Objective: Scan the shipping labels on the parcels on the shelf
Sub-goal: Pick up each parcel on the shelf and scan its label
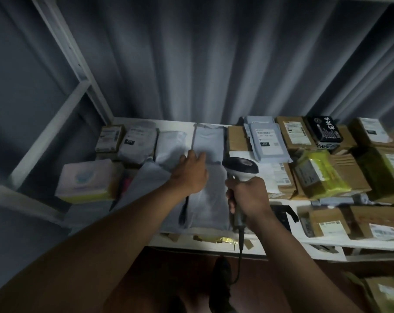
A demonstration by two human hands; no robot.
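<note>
Right hand (pixel 248 197) is closest to the camera here, wrapped round the handle of the barcode scanner (pixel 241 171), cord hanging down from the bottom of the grip. Scanner head sits just right of the grey poly mailer (pixel 208 193) lying flat near the front of the shelf (pixel 322 241), and that mailer is my landmark for everything else.

Left hand (pixel 190 171) is up at the mailer's far end, fingers out fairly straight, reaching onto the pale mailer (pixel 208 143) right behind it. Can't tell if it's pinching an edge or just pressing. No label is visible on either one, so my guess is the step is flipping or shifting a bag to find the label.

Tips if you're doing this: flatten the plastic first, since wrinkles and glare ruin reads. Turn the bag label-up with the free hand, then aim the scanner head square at the barcode, not at an angle.

Off to the right of the grey mailer there's a labelled grey bag (pixel 271 141) and a bunch of cardboard boxes (pixel 295 132) with labels facing up, which look like easy scans. Left of it, a pink and yellow box (pixel 87 179).
</note>
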